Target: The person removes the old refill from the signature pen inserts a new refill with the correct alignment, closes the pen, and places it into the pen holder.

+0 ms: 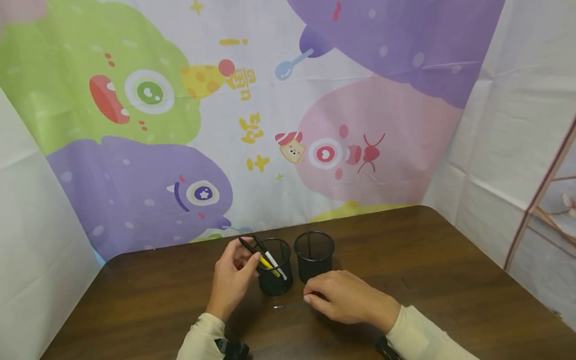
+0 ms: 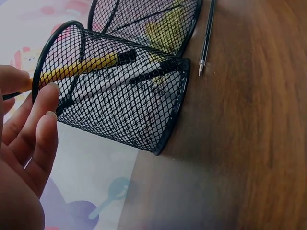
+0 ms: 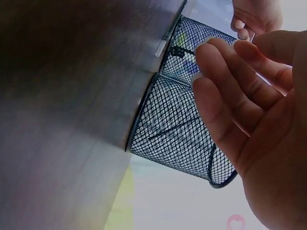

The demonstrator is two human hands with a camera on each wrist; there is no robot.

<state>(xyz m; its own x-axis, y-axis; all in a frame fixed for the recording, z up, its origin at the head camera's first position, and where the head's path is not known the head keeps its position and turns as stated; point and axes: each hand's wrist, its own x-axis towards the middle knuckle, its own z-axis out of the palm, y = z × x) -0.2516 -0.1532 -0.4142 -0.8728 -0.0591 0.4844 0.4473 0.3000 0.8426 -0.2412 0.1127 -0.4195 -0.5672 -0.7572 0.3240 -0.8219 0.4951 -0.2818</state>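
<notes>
My left hand [image 1: 231, 277] is at the rim of the left black mesh pen cup [image 1: 275, 287]. Its thumb and fingers pinch a yellow pen [image 2: 96, 63], which slants down into that cup. A white pen [image 1: 272, 257] with black ends leans inside, beside the yellow one. My right hand [image 1: 348, 299] hovers low in front of the right mesh pen cup [image 1: 315, 265], fingers loosely curved, with nothing visible in them. Below it a thin dark pen with a clear, silver-tipped end [image 2: 207, 40] lies along the table; in the head view the right hand hides part of it.
The two cups stand side by side on a dark brown wooden table [image 1: 148, 295]. Behind the table's far edge hangs a cloth printed with cartoon monsters [image 1: 265, 200]. Pale cloth walls [image 1: 477, 190] flank both sides.
</notes>
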